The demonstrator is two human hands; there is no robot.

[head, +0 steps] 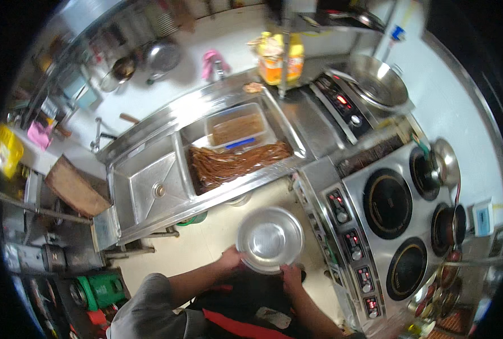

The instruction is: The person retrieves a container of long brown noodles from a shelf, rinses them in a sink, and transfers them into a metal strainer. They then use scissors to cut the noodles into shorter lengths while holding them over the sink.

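Observation:
Between both hands, in front of my body, I hold a wide stainless steel bowl (270, 240) above the floor. My left hand (232, 258) grips its left rim, and my right hand (291, 277) grips the near rim at the right. The inside of the bowl is bare metal. Beyond it stands a two-basin steel sink (149, 222). Its right basin holds a bundle of long brown strands (238, 163) and a clear plastic container (236, 123) with brownish contents. The left basin shows bare metal and a drain.
To the right is an induction cooktop (355, 182) with round black plates and lit control panels. A steel wok (376, 84) rests at the back right, beside yellow-orange jugs (277, 63). A wooden board (77, 186) leans left of the sink. A green machine (103, 290) stands lower left.

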